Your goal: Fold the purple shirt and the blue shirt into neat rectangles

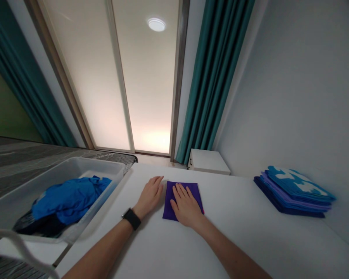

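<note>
A purple folded cloth (169,209) lies flat on the white table (151,248), its shape close to a square. My right hand (186,205) rests on top of it, palm down with the fingers stretched out. A small bit of pink shows at the cloth's right edge. Just left of the cloth, my left hand (149,195) is held edge-on over the table with its fingers extended and nothing in it. A black watch sits on the left wrist. Part of the cloth is hidden under my right hand.
At the right, against the wall, is a stack of folded cloths (293,193) in blue and purple, a blue-and-white one on top. A translucent plastic bin (116,166) at the left holds crumpled blue and dark clothes (72,197). Beyond the table stands a low white cabinet (209,161).
</note>
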A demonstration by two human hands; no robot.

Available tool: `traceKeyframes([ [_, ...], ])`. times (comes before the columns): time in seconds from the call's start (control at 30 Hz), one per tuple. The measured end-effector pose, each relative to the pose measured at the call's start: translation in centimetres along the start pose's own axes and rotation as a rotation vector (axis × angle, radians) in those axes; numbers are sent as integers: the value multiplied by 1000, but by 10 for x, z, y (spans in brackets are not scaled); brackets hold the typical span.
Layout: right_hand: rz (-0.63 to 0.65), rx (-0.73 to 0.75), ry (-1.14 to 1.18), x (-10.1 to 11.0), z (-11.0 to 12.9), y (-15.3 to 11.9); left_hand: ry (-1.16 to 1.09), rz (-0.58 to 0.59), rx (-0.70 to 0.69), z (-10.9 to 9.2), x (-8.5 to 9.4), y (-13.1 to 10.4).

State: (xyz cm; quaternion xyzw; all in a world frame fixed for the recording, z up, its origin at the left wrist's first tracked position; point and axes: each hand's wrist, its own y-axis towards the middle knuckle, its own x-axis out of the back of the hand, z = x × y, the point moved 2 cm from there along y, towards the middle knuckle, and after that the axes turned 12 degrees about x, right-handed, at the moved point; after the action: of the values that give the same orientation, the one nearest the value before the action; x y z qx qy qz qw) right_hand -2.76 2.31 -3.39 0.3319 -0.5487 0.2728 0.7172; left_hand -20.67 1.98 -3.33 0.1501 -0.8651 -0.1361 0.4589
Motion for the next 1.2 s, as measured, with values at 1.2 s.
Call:
traceKeyframes([
  [1.2,-161,-214,181,-12,-111,-58,319,273,-280,-80,-31,-14],
])
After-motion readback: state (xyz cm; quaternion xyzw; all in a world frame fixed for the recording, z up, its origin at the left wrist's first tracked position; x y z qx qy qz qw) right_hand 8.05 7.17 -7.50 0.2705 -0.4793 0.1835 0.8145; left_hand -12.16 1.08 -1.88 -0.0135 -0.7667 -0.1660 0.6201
